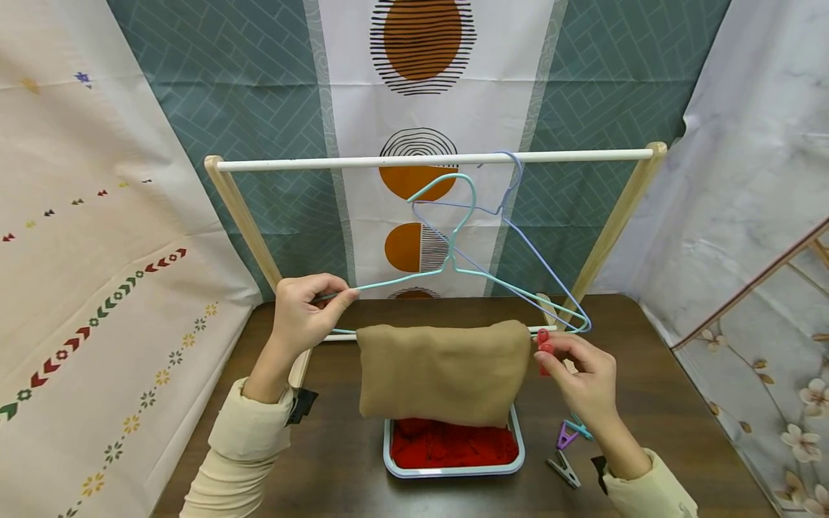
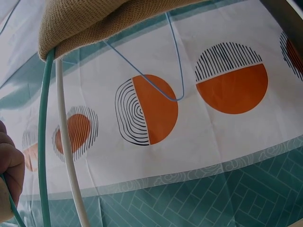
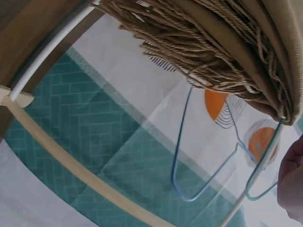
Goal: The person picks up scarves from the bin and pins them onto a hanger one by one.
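A teal hanger (image 1: 414, 275) is held up in front of the rack, its hook free of the rod. My left hand (image 1: 307, 313) pinches its left shoulder between thumb and fingers. Over its lower bar hangs a folded brown scarf (image 1: 443, 374), whose fringe (image 3: 203, 52) dangles in the right wrist view. At the scarf's right edge, my right hand (image 1: 586, 374) pinches a red clothespin (image 1: 545, 349), close by the hanger's lower bar. The right wrist view shows only part of that hand, and the clothespin is out of sight there.
A periwinkle hanger (image 1: 544, 262) hangs from the white rod (image 1: 285, 165) of a wooden rack, behind the teal one. Below the scarf stands a tray (image 1: 453, 472) holding red cloth (image 1: 453, 446). Purple (image 1: 565, 435), teal (image 1: 581, 426) and grey (image 1: 565, 470) clothespins lie on the table.
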Demonstrator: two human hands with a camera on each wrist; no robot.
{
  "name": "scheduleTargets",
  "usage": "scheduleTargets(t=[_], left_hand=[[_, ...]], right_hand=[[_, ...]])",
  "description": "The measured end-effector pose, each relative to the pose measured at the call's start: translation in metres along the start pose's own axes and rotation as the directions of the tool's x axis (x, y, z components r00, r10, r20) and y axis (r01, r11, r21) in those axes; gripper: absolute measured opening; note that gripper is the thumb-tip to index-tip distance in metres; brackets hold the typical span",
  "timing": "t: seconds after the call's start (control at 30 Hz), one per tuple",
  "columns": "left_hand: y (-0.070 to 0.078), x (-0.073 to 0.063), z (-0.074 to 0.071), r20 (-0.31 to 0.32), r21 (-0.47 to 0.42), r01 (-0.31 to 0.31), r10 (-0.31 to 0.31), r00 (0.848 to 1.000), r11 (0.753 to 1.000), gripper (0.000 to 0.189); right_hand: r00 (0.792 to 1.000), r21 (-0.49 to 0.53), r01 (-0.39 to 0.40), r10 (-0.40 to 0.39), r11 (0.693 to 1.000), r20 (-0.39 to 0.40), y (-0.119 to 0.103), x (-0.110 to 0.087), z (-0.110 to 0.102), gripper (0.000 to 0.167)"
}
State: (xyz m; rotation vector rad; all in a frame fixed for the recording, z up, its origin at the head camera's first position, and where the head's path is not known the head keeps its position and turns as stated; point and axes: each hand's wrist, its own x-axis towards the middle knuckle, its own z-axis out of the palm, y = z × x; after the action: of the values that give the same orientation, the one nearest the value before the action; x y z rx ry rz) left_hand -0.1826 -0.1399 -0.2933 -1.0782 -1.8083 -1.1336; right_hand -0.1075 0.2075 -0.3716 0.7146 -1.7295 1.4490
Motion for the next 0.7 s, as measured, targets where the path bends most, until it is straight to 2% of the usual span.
scheduleTargets(t=[0.17, 0.4, 0.6, 0.7], left_hand=[[0.002, 0.001, 0.000, 0.004, 0.001, -0.002, 0.002, 1.000, 1.000, 0.016], [0.003, 0.001, 0.000, 0.013, 0.008, 0.005, -0.005, 1.000, 1.000, 0.014], [0.002, 0.000, 0.001, 0.010, 0.012, -0.001, 0.001, 1.000, 1.000, 0.013], [0.001, 0.000, 0.001, 0.011, 0.010, -0.001, 0.001, 1.000, 1.000, 0.011]], right_hand=[[0.999, 0.074, -0.033, 0.032, 0.997, 0.012, 0.002, 0.002, 0.000, 0.012], [0.981, 0.092, -0.185, 0.178, 0.978, 0.083, -0.009, 0.011, 0.008, 0.051], [0.954, 0.127, -0.263, 0.239, 0.956, 0.180, -0.010, 0.016, 0.018, 0.045], [0.938, 0.168, -0.308, 0.270, 0.936, 0.217, -0.011, 0.018, 0.023, 0.041]])
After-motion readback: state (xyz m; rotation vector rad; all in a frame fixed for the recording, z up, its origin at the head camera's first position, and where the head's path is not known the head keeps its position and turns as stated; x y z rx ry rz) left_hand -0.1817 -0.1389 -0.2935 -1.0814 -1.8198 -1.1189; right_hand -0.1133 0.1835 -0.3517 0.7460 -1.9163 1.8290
